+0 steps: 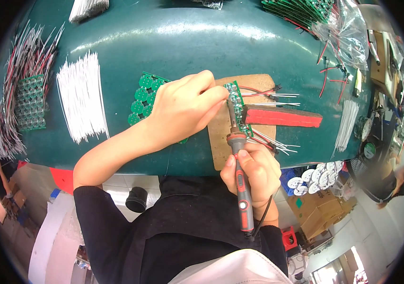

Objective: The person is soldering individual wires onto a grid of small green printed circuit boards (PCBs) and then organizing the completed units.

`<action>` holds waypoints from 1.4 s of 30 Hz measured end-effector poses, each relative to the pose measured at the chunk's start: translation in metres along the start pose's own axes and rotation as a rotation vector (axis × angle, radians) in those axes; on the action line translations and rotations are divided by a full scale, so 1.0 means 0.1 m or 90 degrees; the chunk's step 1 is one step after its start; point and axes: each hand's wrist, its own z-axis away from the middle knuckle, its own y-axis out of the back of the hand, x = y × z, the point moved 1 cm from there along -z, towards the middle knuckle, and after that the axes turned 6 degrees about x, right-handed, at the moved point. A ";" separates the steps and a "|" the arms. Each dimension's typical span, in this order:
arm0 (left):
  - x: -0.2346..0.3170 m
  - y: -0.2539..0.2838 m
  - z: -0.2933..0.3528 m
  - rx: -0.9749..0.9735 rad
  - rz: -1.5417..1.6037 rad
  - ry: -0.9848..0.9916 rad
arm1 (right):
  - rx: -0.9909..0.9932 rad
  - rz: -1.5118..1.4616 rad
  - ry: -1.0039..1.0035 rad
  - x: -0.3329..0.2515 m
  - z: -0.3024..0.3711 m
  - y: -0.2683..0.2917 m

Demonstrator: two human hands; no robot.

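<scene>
My right hand (259,173) is wrapped around the grey and red handle of a soldering iron (243,201). The iron's metal shaft points away from me, over a narrow green circuit board (246,128). My left hand (183,104) is closed in a pinch at the left edge of that board, and what its fingertips hold is hidden. White, red and black wires (273,138) stick out from the board's right side. A red bar with a dark top (285,117) lies across the board and wires. Beneath them is a brown wooden board (218,151).
Round green circuit boards (140,94) lie partly under my left forearm. White wire bundles (83,97) and red-and-white wires (27,57) are at the left, with another white bundle (346,125) at the right. Stacked green boards (301,9) and a clear plastic bag (344,35) sit far right.
</scene>
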 end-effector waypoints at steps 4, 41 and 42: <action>-0.01 0.02 -0.01 0.002 0.003 0.025 | -0.029 0.023 -0.011 -0.05 -0.06 -0.01; -0.01 0.01 0.01 0.012 -0.008 0.006 | 0.094 -0.385 -0.335 0.45 -0.06 0.20; -0.02 0.00 0.01 0.014 -0.024 -0.003 | 0.087 -0.379 -0.336 0.45 -0.07 0.20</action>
